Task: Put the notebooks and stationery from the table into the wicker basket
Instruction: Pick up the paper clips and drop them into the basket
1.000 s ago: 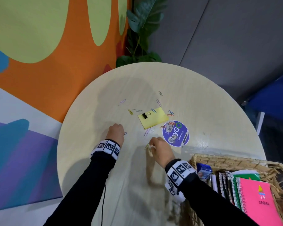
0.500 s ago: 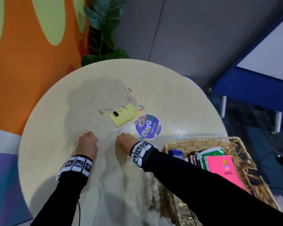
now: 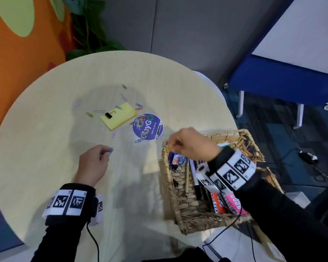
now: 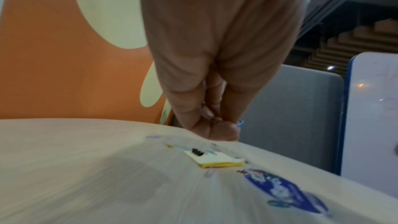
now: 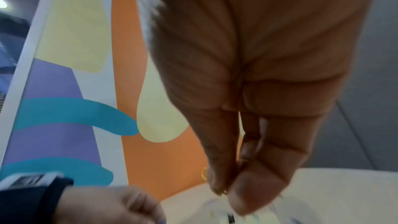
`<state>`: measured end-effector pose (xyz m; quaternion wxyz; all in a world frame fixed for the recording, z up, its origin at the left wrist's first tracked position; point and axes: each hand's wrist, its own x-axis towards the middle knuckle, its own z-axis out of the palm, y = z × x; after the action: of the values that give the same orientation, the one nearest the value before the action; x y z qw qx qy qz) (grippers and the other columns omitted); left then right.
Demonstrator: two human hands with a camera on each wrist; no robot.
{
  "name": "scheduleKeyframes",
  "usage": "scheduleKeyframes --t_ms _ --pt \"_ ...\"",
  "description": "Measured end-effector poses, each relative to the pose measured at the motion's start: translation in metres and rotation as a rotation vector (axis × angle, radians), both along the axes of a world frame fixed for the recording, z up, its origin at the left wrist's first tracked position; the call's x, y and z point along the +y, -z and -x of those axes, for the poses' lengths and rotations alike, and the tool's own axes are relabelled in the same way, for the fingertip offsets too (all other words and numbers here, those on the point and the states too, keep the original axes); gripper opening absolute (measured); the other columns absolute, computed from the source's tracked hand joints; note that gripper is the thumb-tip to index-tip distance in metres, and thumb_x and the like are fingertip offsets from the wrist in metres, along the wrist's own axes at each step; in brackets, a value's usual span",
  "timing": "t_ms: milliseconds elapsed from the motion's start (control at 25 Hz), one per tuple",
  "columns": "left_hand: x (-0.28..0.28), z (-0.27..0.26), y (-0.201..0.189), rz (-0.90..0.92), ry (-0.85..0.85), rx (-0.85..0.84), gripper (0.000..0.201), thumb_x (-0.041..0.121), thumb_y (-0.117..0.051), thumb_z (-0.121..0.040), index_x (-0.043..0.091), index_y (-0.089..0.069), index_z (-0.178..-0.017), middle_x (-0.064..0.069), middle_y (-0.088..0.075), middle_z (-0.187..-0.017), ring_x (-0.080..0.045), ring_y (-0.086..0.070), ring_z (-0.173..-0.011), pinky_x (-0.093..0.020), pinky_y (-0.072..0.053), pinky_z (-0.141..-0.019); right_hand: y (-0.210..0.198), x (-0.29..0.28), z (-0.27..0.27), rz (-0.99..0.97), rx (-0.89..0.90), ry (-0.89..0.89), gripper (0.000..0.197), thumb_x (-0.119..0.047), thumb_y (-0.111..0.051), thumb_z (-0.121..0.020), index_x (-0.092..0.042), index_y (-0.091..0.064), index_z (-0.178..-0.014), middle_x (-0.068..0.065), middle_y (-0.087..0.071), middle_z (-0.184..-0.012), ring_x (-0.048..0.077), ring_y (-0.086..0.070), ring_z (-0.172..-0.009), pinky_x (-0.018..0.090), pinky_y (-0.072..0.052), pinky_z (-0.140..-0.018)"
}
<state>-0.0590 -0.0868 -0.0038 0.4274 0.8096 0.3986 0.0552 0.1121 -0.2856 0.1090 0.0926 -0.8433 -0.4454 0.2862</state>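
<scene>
My right hand [image 3: 173,143] hovers over the near-left corner of the wicker basket [image 3: 180,197] and pinches a yellow paper clip [image 5: 203,174]. My left hand [image 3: 102,155] stays low over the round table [image 3: 45,138] and pinches a blue paper clip [image 3: 111,150], also visible as the blue clip [image 4: 240,123] past the fingertips. A yellow sticky-note pad [image 3: 119,115] with a black binder clip [image 3: 108,115] lies mid-table among several loose coloured paper clips [image 3: 123,97]. The basket holds a pink notebook [image 3: 233,203], pens and a small blue box [image 3: 176,158].
A round purple sticker [image 3: 147,127] sits on the table beside the pad. A potted plant [image 3: 87,35] stands behind the table by the orange wall. A blue bench [image 3: 284,86] is at the right. The basket overhangs the table's right edge.
My right hand lifted off the table and swung right over the basket's corner with a yellow clip. My left hand stayed near its spot, now holding a blue clip. The view shifted right.
</scene>
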Motion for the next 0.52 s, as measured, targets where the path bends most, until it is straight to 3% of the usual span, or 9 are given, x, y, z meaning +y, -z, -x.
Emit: scheduleKeyframes --t_ms 120,200,280,360,440,520 --pt "-0.039 -0.009 -0.031 -0.040 0.107 -0.086 0.015 0.007 -0.058 -0.089 0.010 -0.071 -0.093 -0.003 -0.071 -0.092 -0.018 -0.065 -0.086 -0.014 -0.042 -0.074 0.036 -0.039 0.016 0.237 0.160 -0.101 0.020 0.002 -0.052 -0.085 -0.001 -0.071 -0.090 0.011 -0.072 -0.091 0.020 -0.063 -0.084 0.023 -0.044 -0.075" --pt "-0.068 -0.016 -0.049 -0.061 0.210 -0.155 0.011 0.009 -0.061 -0.088 0.012 -0.072 -0.089 0.001 -0.071 -0.089 -0.013 -0.064 -0.082 0.000 -0.040 -0.068 0.061 -0.047 0.030 0.393 0.203 -0.207 0.021 0.000 -0.049 -0.090 0.001 -0.066 -0.103 0.018 -0.067 -0.109 0.026 -0.062 -0.098 0.032 -0.048 -0.085" --pt "-0.094 -0.022 -0.061 -0.048 0.298 -0.205 0.009 0.012 -0.064 -0.087 0.013 -0.073 -0.087 0.002 -0.072 -0.087 -0.012 -0.066 -0.080 0.003 -0.040 -0.068 0.084 -0.049 0.036 0.504 0.146 -0.285 0.029 -0.001 -0.046 -0.091 0.002 -0.059 -0.118 0.021 -0.061 -0.122 0.033 -0.059 -0.110 0.038 -0.047 -0.095" --pt "-0.119 -0.026 -0.071 -0.014 0.397 -0.194 0.009 0.015 -0.064 -0.087 0.014 -0.073 -0.088 0.004 -0.072 -0.085 -0.010 -0.065 -0.079 -0.003 -0.041 -0.070 0.102 -0.048 0.035 0.571 0.091 -0.310 0.035 0.001 -0.048 -0.090 0.003 -0.055 -0.124 0.022 -0.060 -0.124 0.035 -0.059 -0.112 0.039 -0.049 -0.095" --pt "-0.143 -0.028 -0.073 -0.012 0.525 -0.129 0.009 0.014 -0.062 -0.088 0.016 -0.070 -0.092 0.004 -0.072 -0.086 -0.010 -0.065 -0.079 -0.013 -0.045 -0.070 0.111 -0.047 0.038 0.576 0.070 -0.272 0.027 0.003 -0.050 -0.088 0.004 -0.058 -0.114 0.020 -0.063 -0.115 0.034 -0.061 -0.107 0.034 -0.051 -0.086" --pt "-0.166 -0.029 -0.071 -0.055 0.640 -0.045 0.011 0.007 -0.058 -0.087 0.017 -0.061 -0.090 -0.001 -0.071 -0.088 -0.016 -0.064 -0.080 -0.021 -0.046 -0.069 0.111 -0.047 0.042 0.562 0.045 -0.135 0.012 0.005 -0.046 -0.090 0.005 -0.052 -0.079 0.016 -0.057 -0.081 0.028 -0.061 -0.096 0.025 -0.048 -0.071"
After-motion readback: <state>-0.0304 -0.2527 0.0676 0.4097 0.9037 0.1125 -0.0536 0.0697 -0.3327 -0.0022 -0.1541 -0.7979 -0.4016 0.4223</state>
